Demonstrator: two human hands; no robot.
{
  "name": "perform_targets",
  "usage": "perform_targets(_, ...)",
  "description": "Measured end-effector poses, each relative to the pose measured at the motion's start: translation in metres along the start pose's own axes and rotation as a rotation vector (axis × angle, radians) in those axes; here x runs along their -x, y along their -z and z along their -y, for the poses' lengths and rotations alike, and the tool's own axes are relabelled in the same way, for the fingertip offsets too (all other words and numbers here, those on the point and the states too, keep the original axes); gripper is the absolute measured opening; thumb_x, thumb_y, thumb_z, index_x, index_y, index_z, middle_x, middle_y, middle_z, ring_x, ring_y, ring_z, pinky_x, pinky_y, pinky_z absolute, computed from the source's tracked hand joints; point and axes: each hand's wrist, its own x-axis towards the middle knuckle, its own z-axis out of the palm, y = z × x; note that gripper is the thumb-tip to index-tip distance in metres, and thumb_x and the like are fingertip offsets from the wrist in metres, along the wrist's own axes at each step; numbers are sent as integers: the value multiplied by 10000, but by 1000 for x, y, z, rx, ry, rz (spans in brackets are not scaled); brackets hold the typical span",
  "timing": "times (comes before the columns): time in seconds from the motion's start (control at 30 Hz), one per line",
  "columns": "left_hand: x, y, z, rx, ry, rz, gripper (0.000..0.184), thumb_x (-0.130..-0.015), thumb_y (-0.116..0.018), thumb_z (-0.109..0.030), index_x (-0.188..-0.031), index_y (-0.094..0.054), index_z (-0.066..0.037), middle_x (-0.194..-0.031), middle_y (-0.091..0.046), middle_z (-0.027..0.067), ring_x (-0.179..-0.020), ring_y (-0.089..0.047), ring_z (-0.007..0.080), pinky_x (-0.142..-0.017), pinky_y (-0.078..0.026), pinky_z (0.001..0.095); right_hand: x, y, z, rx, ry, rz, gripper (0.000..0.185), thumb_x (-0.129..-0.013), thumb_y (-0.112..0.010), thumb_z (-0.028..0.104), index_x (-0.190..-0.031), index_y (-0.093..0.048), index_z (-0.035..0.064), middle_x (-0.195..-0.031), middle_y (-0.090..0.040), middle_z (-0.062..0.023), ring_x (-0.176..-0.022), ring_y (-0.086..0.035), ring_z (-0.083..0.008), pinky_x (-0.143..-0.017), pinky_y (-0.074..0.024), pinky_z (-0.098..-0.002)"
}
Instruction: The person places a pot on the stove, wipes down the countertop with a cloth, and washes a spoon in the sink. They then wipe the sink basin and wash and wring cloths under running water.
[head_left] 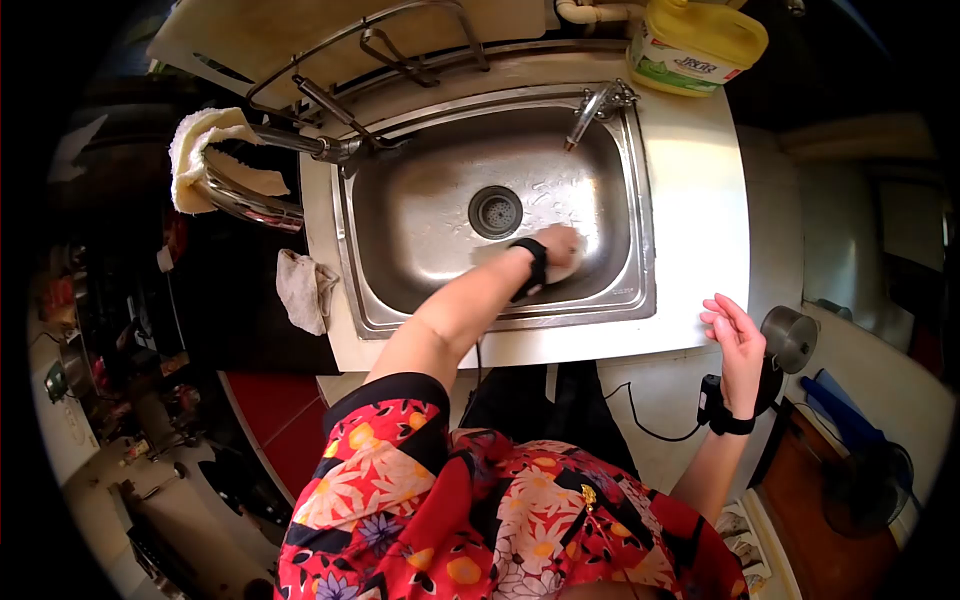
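Observation:
My left hand reaches down into the steel sink, right of the drain. It is blurred, and its fingers look curled in. A pale, smeared patch shows under it against the basin; what the hand holds there I cannot make out. Wet streaks and droplets lie on the basin floor around the drain. My right hand hangs in the air by the counter's front right corner, fingers loosely stretched and nothing in them. A black band with a small device and a cable sits on the right wrist; the left wrist has a black band too.
A small tap stands at the sink's back right corner, near a yellow jug. A larger chrome spout draped with a towel is at left. A grey cloth hangs at the counter's left edge. A metal pot is at right.

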Motion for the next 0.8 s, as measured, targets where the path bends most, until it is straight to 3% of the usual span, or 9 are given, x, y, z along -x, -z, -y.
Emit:
perform_targets(0.03, -6, 1, -19, 84, 57, -81, 319, -648, -687, -122, -952, -629, -43, -1009, -623, 206, -953, -603, 353, -824, -495, 399, -2, -5, -3, -3, -3, 3, 351, -902, -537, 59, -1226, -525, -73, -1120, -622, -151, -953, -602, -160, -794, -468, -256)
perform_targets(0.1, -10, 1, -49, 246, -174, -338, 258, -689, -664, -75, -929, -578, -34, -1041, -502, 147, -997, -523, 356, -875, -453, 392, -6, -17, -7, -32, -25, -26, 346, -899, -543, 60, -1217, -528, -77, -1113, -626, -154, -947, -601, -163, -808, -465, -254)
perform_targets(0.23, -15, 6, -26, 86, -341, -397, 208, -695, -649, -68, -896, -600, -82, -1053, -499, 111, -994, -522, 322, -873, -463, 384, -31, -50, -11, -34, 27, 4, 332, -882, -566, 54, -1186, -548, -78, -1148, -607, -152, -968, -591, -157, -812, -463, -242)
perform_targets(0.3, -8, 20, -15, -192, -442, -478, 147, -747, -589, -75, -886, -616, -115, -1056, -502, 68, -1012, -499, 299, -863, -479, 367, -51, -70, -15, 124, 261, 54, 330, -834, -606, 47, -1151, -585, -40, -1187, -583, -143, -1035, -565, -203, -879, -444, -281)
perform_targets(0.37, -15, 31, -4, -243, -332, -463, 174, -773, -541, -93, -899, -639, -163, -1085, -503, 21, -1003, -488, 287, -856, -497, 355, -65, -89, -12, 569, 413, 13, 352, -776, -630, 38, -1127, -616, 14, -1223, -554, -128, -1109, -509, -266, -952, -402, -337)
perform_targets(0.5, -5, 76, 55, -496, 5, -467, 288, -734, -584, -113, -1002, -639, -204, -1321, -465, 34, -1162, -467, 319, -934, -448, 462, -80, -105, -23, 796, 481, -23, 406, -704, -663, 6, -1100, -644, 88, -1300, -481, -89, -1159, -433, -308, -1006, -369, -381)
perform_targets(0.67, 68, 100, 128, -427, 257, -651, 327, -763, -569, -107, -1082, -586, -172, -1222, -491, 60, -1090, -502, 352, -846, -495, 450, -86, -101, -31, 754, 410, 5, 428, -692, -663, -9, -1098, -653, 125, -1330, -436, -68, -1180, -386, -316, -1016, -365, -391)
perform_targets(0.73, 98, 93, 153, -454, 561, -508, 363, -824, -548, -123, -1180, -530, -188, -1246, -473, 73, -1032, -545, 380, -804, -512, 474, -88, -100, -31, 739, 412, 18, 437, -687, -662, -13, -1097, -656, 136, -1333, -428, -62, -1166, -384, -316, -1018, -359, -394)
perform_targets(0.8, 135, 86, 157, -408, 692, -579, 467, -780, -641, -172, -1223, -495, -156, -1250, -456, 108, -1043, -548, 376, -745, -544, 439, -89, -97, -33, 744, 437, 20, 438, -685, -665, -10, -1097, -657, 138, -1333, -429, -62, -1165, -385, -313, -1015, -359, -394)
